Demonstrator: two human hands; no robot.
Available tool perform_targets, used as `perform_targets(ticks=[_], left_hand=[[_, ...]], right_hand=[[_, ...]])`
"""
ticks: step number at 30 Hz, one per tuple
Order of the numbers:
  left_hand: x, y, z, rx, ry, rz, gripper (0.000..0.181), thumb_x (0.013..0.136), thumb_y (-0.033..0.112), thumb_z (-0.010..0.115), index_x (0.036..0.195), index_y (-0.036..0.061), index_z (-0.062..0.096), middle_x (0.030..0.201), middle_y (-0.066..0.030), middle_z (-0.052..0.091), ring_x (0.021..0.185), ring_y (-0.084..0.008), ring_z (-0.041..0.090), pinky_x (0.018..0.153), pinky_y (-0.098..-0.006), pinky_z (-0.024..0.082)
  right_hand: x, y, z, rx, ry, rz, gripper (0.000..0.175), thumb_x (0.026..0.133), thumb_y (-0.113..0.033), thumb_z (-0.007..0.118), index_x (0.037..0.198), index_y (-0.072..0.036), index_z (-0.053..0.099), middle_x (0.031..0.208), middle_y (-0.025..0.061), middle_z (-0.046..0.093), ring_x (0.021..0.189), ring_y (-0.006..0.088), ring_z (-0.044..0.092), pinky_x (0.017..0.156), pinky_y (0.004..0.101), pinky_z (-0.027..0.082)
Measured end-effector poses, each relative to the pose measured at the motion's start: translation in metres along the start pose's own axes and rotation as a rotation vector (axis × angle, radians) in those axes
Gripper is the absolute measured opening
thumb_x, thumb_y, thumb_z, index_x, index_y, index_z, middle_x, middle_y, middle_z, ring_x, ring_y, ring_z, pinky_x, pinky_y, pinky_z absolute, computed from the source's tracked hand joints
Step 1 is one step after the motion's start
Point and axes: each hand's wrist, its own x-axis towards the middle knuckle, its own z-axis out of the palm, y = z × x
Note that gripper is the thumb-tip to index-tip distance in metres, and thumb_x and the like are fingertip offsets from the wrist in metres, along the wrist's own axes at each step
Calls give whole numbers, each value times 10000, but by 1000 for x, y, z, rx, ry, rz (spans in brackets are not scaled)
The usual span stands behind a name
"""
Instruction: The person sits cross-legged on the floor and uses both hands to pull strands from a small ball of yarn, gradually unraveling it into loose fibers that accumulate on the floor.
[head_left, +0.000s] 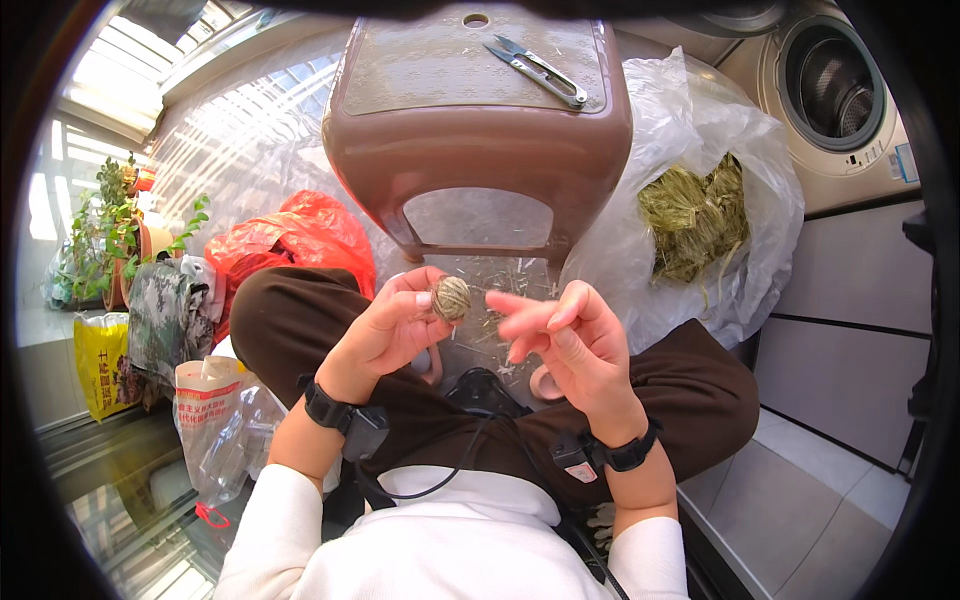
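My left hand (397, 322) holds a small wound ball of greenish-brown fibre (451, 298) between thumb and fingers, above my lap. To the right of the ball, my right hand (566, 330) is raised with its fingers partly spread and slightly blurred. A thin strand seems to run from the ball towards it; whether the fingers pinch it cannot be made out. Beyond both hands stands a brown plastic stool (480, 150), with metal thread snips (536, 70) lying on its top. A white plastic bag (776, 187) at the right holds a bundle of dry green fibre (694, 217).
Fibre scraps (480, 352) litter the floor between my legs. A red plastic bag (300, 232), potted plants (112, 240), camouflage cloth (169, 315) and a yellow bag (101, 367) are at the left. A front-loading washing machine (832, 90) stands at the upper right, above grey cabinet fronts (847, 270).
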Motion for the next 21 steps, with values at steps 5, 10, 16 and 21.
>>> perform_targets(ticks=[5,10,16,21], left_hand=[[-1,0,-12,-300,-89,48,320,876,174,571,1145,7,520,1112,-151,563,943,-216,555,795,-286,511],[-5,6,-15,-371,-153,131,362,857,201,599,1140,-10,517,1124,-162,551,942,-213,528,791,-290,512],[-9,14,-8,-251,-167,122,347,843,140,612,1136,-13,506,1101,-157,566,940,-228,570,829,-307,510],[-10,12,8,-20,-131,81,331,797,90,665,1084,10,520,1083,-125,598,983,-184,604,843,-322,522]], right_hand=[[0,3,-9,48,-102,108,48,974,-79,463,1000,-42,447,723,70,539,691,176,574,611,267,444],[-3,-6,-20,-574,3,250,43,946,-70,494,949,-27,490,687,72,569,621,202,587,571,320,434],[-10,25,-49,-1832,-417,595,104,813,-55,585,913,-84,595,771,109,658,718,335,637,641,409,496],[-8,45,-58,-2013,-308,301,100,790,-34,589,872,-65,637,901,117,651,874,289,629,715,371,512]])
